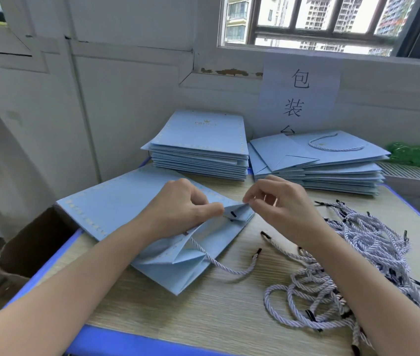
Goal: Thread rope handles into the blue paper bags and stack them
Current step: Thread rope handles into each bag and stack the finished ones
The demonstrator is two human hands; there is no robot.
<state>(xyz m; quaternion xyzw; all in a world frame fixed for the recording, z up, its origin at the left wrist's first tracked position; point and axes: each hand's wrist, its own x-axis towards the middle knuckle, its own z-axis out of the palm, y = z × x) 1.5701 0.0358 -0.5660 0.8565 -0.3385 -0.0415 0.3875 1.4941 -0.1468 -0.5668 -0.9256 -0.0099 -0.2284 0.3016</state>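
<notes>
Counter (pixel 203 312): pale wood-grain top, blue rim. Unthreaded stack (pixel 198 150): flat matte blue paper bags with gold dotted borders, at the far edge. Threaded stack (pixel 332 165): the same bags, a rope loop lying on top, just right of it. Working bag (pixel 116 209): flat, mouth partly folded open, lay at centre under both hands. Rope pile (pixel 352 265): twisted white cords, black-tipped, lay at the right. Left hand (pixel 178 209): fingers curled, pinched the bag's top fold. Right hand (pixel 280 204): fingertips pinched the same fold's corner. Threaded rope (pixel 219 263): trailed from the bag's mouth.
</notes>
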